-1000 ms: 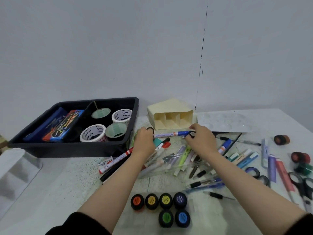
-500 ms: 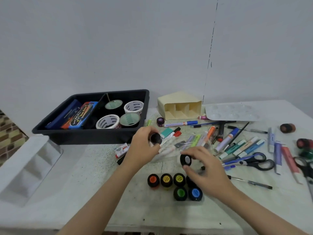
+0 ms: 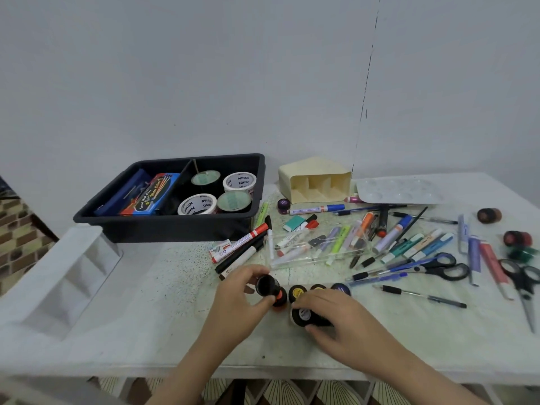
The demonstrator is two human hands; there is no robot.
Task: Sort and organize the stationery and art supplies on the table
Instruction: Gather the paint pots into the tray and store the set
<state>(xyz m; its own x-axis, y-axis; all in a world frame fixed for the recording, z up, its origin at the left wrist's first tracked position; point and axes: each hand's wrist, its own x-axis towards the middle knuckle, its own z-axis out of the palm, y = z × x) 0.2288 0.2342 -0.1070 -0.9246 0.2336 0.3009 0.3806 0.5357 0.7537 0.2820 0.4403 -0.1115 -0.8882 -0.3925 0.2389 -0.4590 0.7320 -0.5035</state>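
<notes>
Paint pots (image 3: pixel 297 292) are being gathered into a cluster at the near edge of the surface (image 3: pixel 163 302), as the head view shows. The black tray (image 3: pixel 163 229) already holds tape rolls (image 3: pixel 197 203) and boxes, which looks like a finished group. Much is left, I judge. Markers and pens (image 3: pixel 336 242) lie in a loose heap, and scissors (image 3: pixel 438 264) and a few more small pots sit well apart to the right. The cream organizer (image 3: pixel 315 182) shows nothing in its compartments.

The left hand (image 3: pixel 239 302) has its fingers (image 3: pixel 254 270) curled round a black pot (image 3: pixel 266 285), held tilted just beside the orange-lidded pot (image 3: pixel 281 299). Whether the two touch, I cannot tell. The right hand (image 3: pixel 339 320) has its fingers curled over a pale-lidded pot (image 3: pixel 304 314) at the front of the cluster.
</notes>
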